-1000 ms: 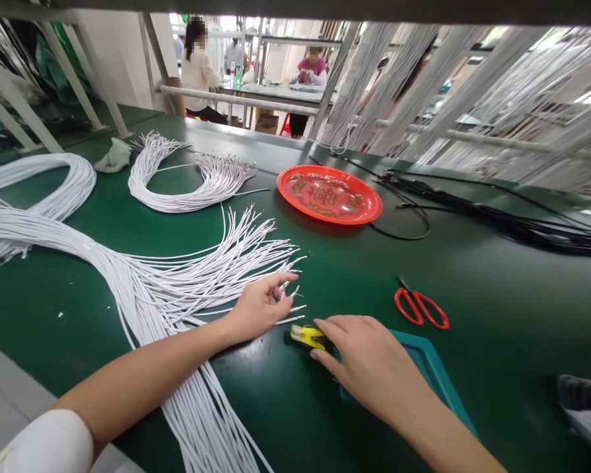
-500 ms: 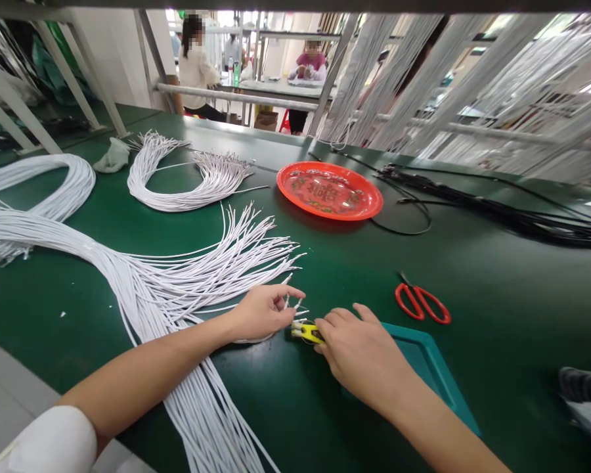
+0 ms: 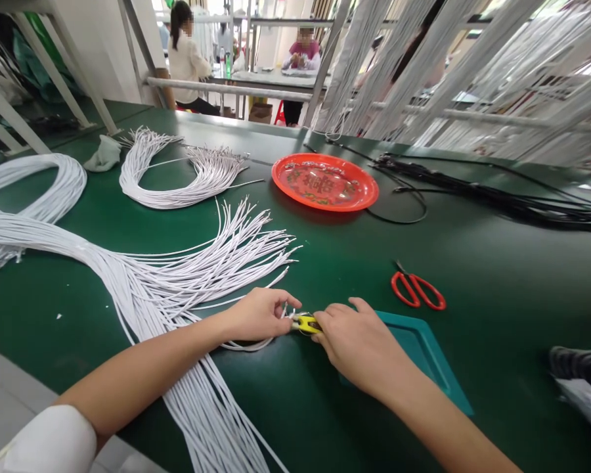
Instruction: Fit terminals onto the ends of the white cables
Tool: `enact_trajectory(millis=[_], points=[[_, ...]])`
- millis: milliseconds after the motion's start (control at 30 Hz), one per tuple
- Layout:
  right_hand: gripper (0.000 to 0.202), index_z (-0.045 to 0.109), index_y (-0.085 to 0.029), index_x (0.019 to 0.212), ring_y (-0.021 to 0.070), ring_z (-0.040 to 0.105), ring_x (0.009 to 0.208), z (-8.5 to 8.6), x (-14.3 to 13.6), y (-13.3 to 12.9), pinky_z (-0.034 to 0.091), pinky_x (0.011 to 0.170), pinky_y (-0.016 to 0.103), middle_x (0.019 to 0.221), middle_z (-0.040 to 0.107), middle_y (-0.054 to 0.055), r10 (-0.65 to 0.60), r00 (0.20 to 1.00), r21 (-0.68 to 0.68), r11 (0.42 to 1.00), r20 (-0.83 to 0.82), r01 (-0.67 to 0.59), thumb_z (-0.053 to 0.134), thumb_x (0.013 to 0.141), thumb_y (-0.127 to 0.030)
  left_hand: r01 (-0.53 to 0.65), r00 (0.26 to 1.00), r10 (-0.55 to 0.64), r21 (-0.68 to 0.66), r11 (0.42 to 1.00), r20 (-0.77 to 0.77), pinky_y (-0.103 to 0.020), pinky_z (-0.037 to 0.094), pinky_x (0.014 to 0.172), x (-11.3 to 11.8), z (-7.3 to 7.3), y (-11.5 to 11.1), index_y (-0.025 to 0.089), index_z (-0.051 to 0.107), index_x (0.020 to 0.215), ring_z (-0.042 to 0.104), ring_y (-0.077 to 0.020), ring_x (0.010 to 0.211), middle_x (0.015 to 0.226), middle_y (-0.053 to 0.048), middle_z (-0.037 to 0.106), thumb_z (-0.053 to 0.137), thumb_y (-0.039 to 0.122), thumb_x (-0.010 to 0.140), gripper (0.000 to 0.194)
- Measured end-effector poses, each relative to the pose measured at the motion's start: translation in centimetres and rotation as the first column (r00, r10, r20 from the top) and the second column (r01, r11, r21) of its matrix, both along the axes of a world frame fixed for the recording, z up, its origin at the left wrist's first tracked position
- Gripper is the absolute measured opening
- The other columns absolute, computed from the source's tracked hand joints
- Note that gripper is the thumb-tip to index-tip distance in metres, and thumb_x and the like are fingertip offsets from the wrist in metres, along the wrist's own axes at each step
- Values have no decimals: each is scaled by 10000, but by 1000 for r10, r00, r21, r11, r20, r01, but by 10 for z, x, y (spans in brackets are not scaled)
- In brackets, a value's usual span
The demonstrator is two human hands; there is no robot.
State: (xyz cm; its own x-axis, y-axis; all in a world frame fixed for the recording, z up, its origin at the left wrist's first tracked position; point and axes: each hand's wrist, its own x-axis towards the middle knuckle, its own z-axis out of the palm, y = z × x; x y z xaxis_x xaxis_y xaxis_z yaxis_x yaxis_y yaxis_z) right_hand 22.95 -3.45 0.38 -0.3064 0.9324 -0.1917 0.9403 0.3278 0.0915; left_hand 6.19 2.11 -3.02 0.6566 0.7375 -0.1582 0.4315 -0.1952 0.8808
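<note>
My left hand (image 3: 259, 315) is closed on the ends of a few white cables (image 3: 253, 345), which stick out past my thumb and fingers. My right hand (image 3: 352, 332) is wrapped round a small yellow cutting tool (image 3: 307, 323), probably thread snips, its tip at the cable ends by my left fingertips. A large bundle of white cables (image 3: 142, 282) runs under my left forearm, its loose ends fanned out beyond my left hand. Below my right hand lies a teal tray (image 3: 421, 348), partly covered by my hand and forearm.
Red-handled scissors (image 3: 416, 289) lie right of the tray. Behind stand a red oval plate (image 3: 325, 184) and a curved white cable bundle (image 3: 162, 190). Black cables (image 3: 492, 194) stretch along the right. White cables (image 3: 453, 72) hang from a rack at the back; two people sit beyond it.
The yellow tool and my left fingertips have come together, the tool's tip now at the cable ends. The whole view has shifted slightly.
</note>
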Motion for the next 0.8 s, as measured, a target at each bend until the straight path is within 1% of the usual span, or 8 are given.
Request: enact_trajectory(millis=[133, 233, 367, 533, 800], points=[[162, 632, -174, 772, 216, 583, 794, 0, -1, 1, 280, 841, 413, 770, 659, 74, -5, 1000, -26, 1000, 6, 5, 475, 800, -204, 50, 998, -51, -22, 999, -49, -176, 307, 466, -1, 10, -2, 160, 603, 992, 419, -75, 504, 579, 50, 487, 544, 216, 650, 352], [175, 627, -172, 783, 212, 582, 819, 2, -1, 1, 270, 862, 414, 798, 664, 75, -23, 1000, -53, 998, 5, 23, 457, 810, -203, 73, 991, -73, -6, 997, -115, -181, 310, 473, -1, 14, -3, 180, 601, 993, 435, -81, 513, 585, 50, 502, 537, 228, 653, 349], [170, 627, -168, 774, 208, 583, 820, 2, -1, 0, 265, 877, 419, 804, 665, 81, -33, 999, -59, 998, -1, 33, 461, 804, -192, 72, 980, -58, 66, 995, -190, -191, 319, 486, -2, 13, -4, 190, 586, 999, 466, -94, 536, 612, 44, 533, 520, 239, 664, 345], [176, 627, -165, 801, 213, 582, 828, -1, 2, 0, 256, 891, 439, 806, 664, 80, -25, 1000, -55, 998, -8, 24, 452, 808, -189, 71, 971, -46, 99, 993, -237, -199, 346, 515, -3, 14, -4, 185, 576, 1005, 495, -110, 572, 649, 28, 566, 508, 240, 670, 347], [177, 622, -160, 804, 213, 582, 831, 0, 0, 1, 271, 900, 443, 809, 660, 84, -28, 1000, -65, 998, 1, 28, 450, 814, -197, 77, 968, -58, 69, 995, -245, -199, 350, 504, -1, 11, -4, 178, 577, 985, 500, -111, 567, 635, 31, 559, 519, 230, 654, 340]])
